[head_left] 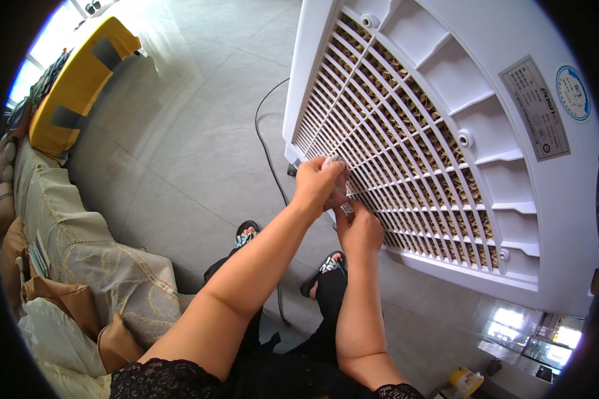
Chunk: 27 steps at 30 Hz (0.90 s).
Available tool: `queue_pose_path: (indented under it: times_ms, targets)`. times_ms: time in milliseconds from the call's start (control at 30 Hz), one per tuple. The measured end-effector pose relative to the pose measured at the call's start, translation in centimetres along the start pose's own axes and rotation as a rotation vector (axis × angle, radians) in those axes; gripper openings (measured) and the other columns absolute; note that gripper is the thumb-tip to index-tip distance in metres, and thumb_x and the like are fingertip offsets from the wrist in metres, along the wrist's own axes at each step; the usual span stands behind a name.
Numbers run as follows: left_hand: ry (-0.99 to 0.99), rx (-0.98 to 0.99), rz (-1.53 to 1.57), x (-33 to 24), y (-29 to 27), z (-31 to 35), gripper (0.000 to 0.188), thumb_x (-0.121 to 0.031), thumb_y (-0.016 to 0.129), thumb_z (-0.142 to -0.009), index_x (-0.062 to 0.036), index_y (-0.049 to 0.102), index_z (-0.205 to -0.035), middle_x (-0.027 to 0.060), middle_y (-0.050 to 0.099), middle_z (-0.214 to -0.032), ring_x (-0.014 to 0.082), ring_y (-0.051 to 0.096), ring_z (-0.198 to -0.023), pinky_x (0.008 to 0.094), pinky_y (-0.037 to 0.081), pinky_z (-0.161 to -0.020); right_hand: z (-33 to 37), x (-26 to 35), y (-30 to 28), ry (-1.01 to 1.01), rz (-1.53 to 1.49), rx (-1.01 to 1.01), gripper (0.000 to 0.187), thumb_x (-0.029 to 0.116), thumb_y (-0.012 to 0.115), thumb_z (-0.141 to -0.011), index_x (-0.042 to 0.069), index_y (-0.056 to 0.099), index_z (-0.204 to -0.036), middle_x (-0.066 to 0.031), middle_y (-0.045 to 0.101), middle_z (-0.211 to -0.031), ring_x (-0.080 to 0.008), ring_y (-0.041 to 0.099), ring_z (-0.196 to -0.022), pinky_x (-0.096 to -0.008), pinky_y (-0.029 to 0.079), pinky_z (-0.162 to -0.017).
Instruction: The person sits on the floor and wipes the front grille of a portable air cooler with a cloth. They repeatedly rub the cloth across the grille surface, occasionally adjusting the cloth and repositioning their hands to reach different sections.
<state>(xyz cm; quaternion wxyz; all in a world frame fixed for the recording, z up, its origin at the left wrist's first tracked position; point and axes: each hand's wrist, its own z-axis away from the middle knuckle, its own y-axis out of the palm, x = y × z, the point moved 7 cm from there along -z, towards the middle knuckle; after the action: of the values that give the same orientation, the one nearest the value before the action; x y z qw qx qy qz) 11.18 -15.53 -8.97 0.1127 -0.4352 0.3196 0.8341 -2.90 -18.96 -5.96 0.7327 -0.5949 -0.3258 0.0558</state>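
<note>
My left hand point(316, 185) is closed around a small crumpled pinkish-grey cloth point(340, 178), in front of a white slatted grille point(386, 143). Just below it, my right hand point(361, 229) has its thumb and fingers pinched together at the lower end of the cloth. Its fingertips are partly hidden. The grille is part of a large white appliance point(559, 193) that stands at my right, tilted in view. Brown honeycomb-like padding point(422, 93) shows behind the slats.
A black cord point(258, 126) runs over the grey tiled floor point(173, 133) past my sandalled feet. A cloth-covered sofa point(80, 226) with cushions and bags lies along the left. Beyond it is a yellow piece with grey patches point(90, 86). A yellow-and-white tub point(466, 381) is at lower right.
</note>
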Motion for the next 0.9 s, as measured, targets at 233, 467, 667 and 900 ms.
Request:
queue_pose_path:
  times_ms: [233, 467, 667, 900]
  targets:
    - [-0.031, 0.01, -0.108, 0.3, 0.0, 0.2, 0.013, -0.011, 0.061, -0.085, 0.0026, 0.062, -0.085, 0.009, 0.063, -0.073, 0.0142, 0.057, -0.053, 0.0279, 0.047, -0.042, 0.3, 0.1, -0.5, -0.025, -0.02, -0.067, 0.029, 0.028, 0.069, -0.082, 0.011, 0.064, -0.106, -0.0141, 0.069, -0.083, -0.0341, 0.067, -0.073, -0.0455, 0.052, -0.063]
    - [-0.036, 0.032, -0.027, -0.2, -0.3, -0.2, 0.013, -0.009, 0.062, -0.084, 0.0028, 0.061, -0.081, 0.0085, 0.063, -0.07, 0.0133, 0.054, -0.049, 0.0279, 0.043, -0.038, 0.6, 0.6, -2.2, -0.174, -0.106, -0.367, 0.021, 0.017, 0.064, -0.085, 0.007, 0.067, -0.103, -0.0156, 0.069, -0.084, -0.0327, 0.067, -0.072, -0.0418, 0.052, -0.064]
    - [0.087, -0.054, 0.089, -2.1, 0.0, -0.4, 0.013, -0.008, 0.063, -0.084, 0.0026, 0.061, -0.077, 0.0057, 0.06, -0.063, 0.01, 0.049, -0.044, 0.0264, 0.039, -0.038, 0.5, 0.8, -2.3, -0.212, -0.076, -0.373, 0.023, 0.012, 0.063, -0.086, 0.006, 0.069, -0.107, -0.0157, 0.07, -0.09, -0.0332, 0.068, -0.075, -0.0407, 0.053, -0.066]
    - [-0.065, 0.054, -0.216, -0.7, -0.2, 0.4, 0.014, -0.012, 0.064, -0.083, 0.001, 0.064, -0.079, 0.0024, 0.058, -0.062, 0.0093, 0.052, -0.05, 0.0247, 0.039, -0.042, 0.2, 1.4, -1.8, -0.244, -0.1, -0.351, 0.029, 0.011, 0.062, -0.087, 0.008, 0.066, -0.115, -0.0159, 0.07, -0.091, -0.032, 0.068, -0.076, -0.0399, 0.054, -0.065]
